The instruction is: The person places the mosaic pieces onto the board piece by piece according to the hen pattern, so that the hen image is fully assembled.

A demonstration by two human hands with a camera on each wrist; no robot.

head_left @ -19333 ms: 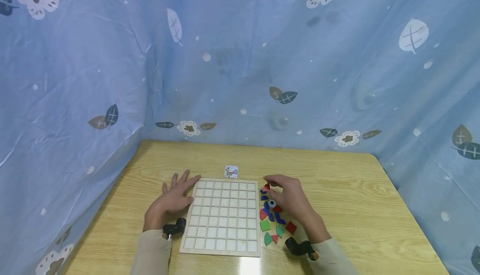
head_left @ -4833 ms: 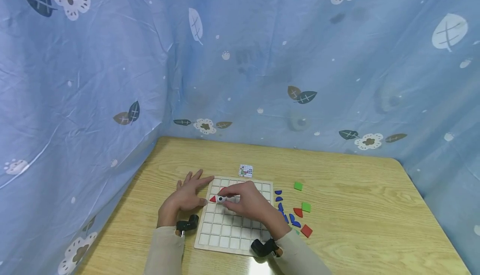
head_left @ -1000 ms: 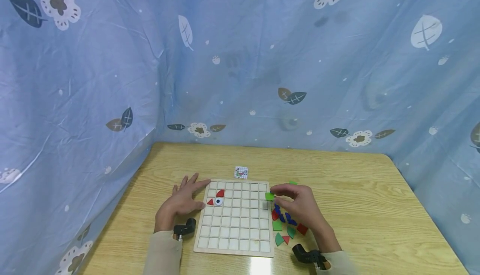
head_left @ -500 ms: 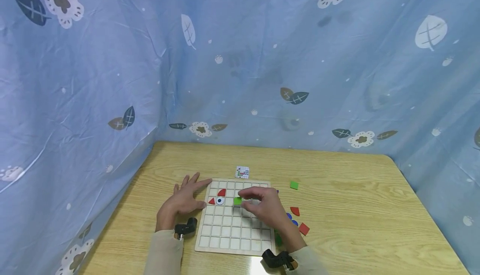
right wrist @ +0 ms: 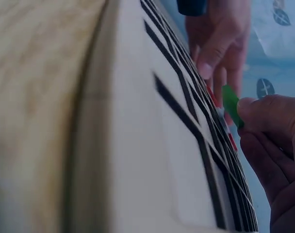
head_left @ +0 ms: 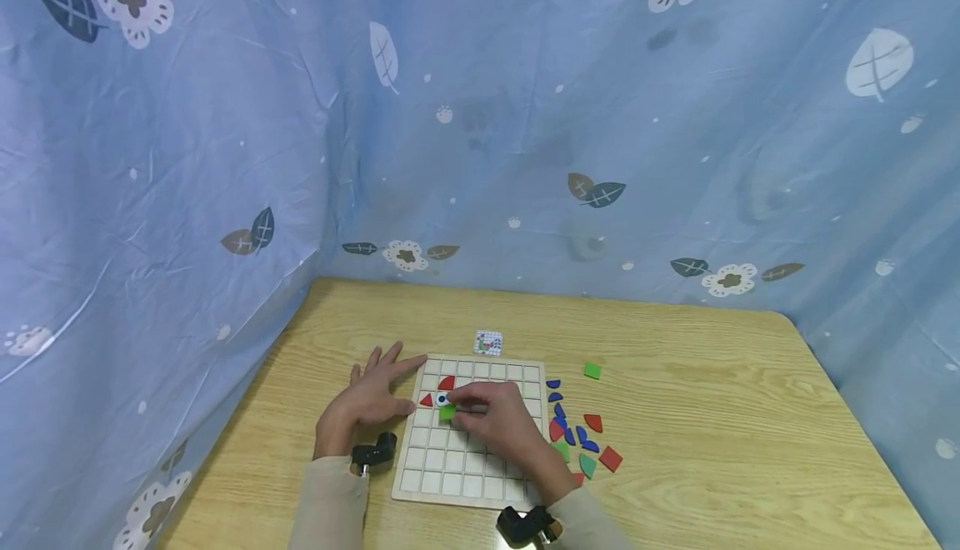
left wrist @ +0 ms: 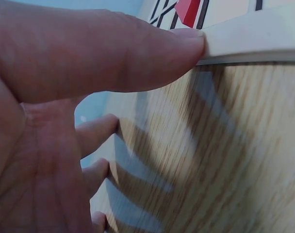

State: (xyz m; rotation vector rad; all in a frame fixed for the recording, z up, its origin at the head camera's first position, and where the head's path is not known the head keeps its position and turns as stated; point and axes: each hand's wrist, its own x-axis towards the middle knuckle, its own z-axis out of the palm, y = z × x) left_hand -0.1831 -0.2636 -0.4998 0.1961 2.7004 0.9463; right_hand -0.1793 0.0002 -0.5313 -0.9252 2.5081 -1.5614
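Note:
A pale wooden grid board [head_left: 471,475] lies on the table. In its upper left cells sit a red triangle [head_left: 425,401], a red quarter piece [head_left: 447,383] and a round eye piece [head_left: 442,398]. My right hand [head_left: 487,417] pinches a green square tile [head_left: 447,412] over the cell just below the eye piece; the same green tile [right wrist: 231,105] shows edge-on in the right wrist view. My left hand [head_left: 367,400] lies flat on the table, its thumb [left wrist: 152,53] pressed against the board's left edge [left wrist: 254,41].
Loose blue, red and green pieces [head_left: 573,437] lie right of the board, with one green square [head_left: 592,371] farther off. A small pattern card [head_left: 487,342] sits behind the board. Blue leaf-print cloth [head_left: 480,117] walls the table at the back and left.
My right hand picked a green square from the pile at the right, carried it left across the board, and now holds it below the eye piece. The left hand stayed put.

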